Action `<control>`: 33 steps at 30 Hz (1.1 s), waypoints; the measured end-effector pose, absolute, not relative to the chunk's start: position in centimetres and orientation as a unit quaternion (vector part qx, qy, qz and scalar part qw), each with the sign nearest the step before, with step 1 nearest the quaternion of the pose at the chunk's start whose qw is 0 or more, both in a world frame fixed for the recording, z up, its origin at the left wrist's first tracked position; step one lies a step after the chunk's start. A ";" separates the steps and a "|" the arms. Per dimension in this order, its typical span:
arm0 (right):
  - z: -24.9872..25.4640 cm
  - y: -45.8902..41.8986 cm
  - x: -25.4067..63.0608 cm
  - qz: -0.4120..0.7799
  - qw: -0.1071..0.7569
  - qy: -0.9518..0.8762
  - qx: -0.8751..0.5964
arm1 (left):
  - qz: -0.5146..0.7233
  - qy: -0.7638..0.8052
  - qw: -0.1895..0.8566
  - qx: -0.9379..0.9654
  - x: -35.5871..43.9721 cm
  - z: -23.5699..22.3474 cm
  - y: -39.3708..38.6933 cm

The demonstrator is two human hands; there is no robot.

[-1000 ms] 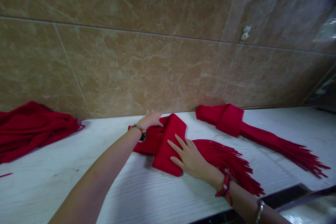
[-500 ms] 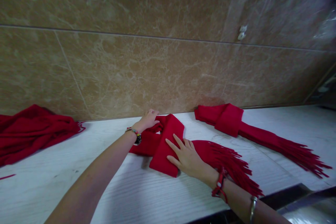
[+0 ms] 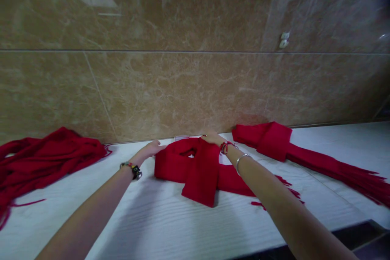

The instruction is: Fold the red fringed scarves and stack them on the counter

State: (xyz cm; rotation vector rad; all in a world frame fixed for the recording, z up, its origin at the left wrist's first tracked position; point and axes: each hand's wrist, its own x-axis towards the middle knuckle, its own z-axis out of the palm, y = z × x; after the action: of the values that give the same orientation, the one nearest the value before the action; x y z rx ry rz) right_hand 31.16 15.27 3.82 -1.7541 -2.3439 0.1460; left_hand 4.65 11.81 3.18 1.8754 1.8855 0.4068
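A red fringed scarf (image 3: 199, 168), folded into a knot-like band, lies on the white table (image 3: 158, 223) near the wall. My left hand (image 3: 150, 149) rests at the scarf's left end, fingers stretched toward the wall. My right hand (image 3: 211, 138) is at the far top edge of the folded band, fingers curled over the cloth; a beaded bracelet and a metal bangle sit on that wrist. The scarf's fringe (image 3: 283, 189) trails right, partly hidden under my right forearm.
A second folded red scarf (image 3: 274, 142) with long fringe lies to the right along the wall. A heap of loose red scarves (image 3: 45, 160) sits at the left. A brown marble wall (image 3: 195, 81) rises right behind the table. The table's front edge runs bottom right.
My right hand has left the front of the folded band and reached to its far edge by the wall. My left hand has slid left to the scarf's end. The camera has shifted slightly.
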 end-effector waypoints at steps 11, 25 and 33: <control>3.1 20.0 32.5 0.163 0.038 -0.796 -0.582 | 0.159 0.631 0.400 0.645 4.2 4.1 12.5; 5.2 18.7 29.9 0.007 -0.063 -0.850 -0.523 | 0.133 0.644 0.329 0.678 6.2 4.7 12.5; 4.6 18.3 29.9 -0.045 -0.048 -0.848 -0.526 | 0.144 0.643 0.324 0.679 6.3 4.2 11.8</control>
State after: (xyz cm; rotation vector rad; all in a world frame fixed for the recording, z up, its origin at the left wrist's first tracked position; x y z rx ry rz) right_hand 29.86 18.26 4.61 -1.7043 -2.7496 -0.1464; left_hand 6.34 11.81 4.18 1.7819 1.6867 0.3773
